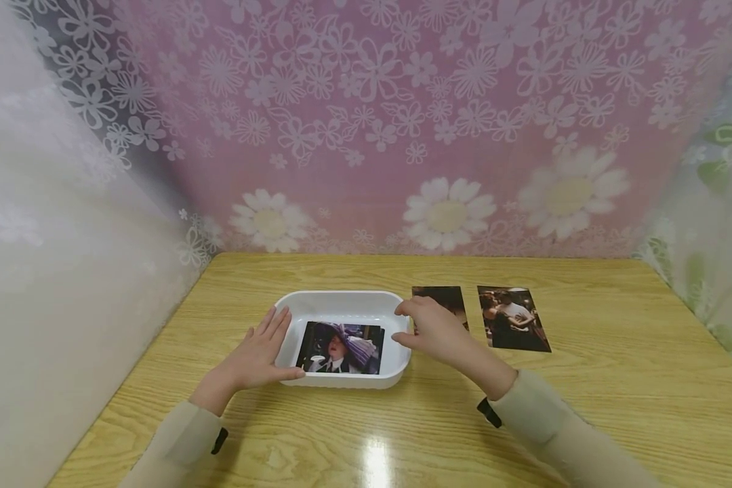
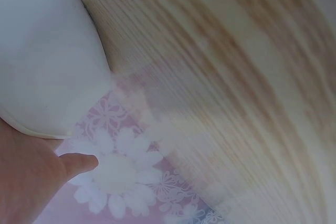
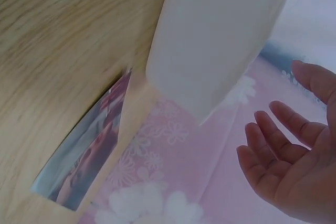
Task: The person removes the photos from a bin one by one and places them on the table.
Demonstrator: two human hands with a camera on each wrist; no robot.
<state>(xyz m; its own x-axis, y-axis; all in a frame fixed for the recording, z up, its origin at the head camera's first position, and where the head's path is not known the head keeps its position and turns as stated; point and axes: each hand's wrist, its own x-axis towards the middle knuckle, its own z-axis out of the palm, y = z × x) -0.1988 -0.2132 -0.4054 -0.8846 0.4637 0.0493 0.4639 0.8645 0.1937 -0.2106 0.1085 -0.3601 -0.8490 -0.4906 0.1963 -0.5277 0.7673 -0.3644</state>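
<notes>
Left hand (image 1: 253,359), fingers straight, touches white tray (image 1: 341,381); right hand (image 1: 436,330), fingers loosely bent, holds nothing near opposite rim. Photo stack (image 1: 341,349) lies between hands, loose photo (image 1: 514,320) right of right hand.

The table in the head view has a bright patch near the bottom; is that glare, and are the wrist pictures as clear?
Head view: yes, it looks like glare on the shiny table; left wrist view: hazier, with soft wood grain and a washed-out white tray; right wrist view: also hazy, the photo too soft to read.
</notes>
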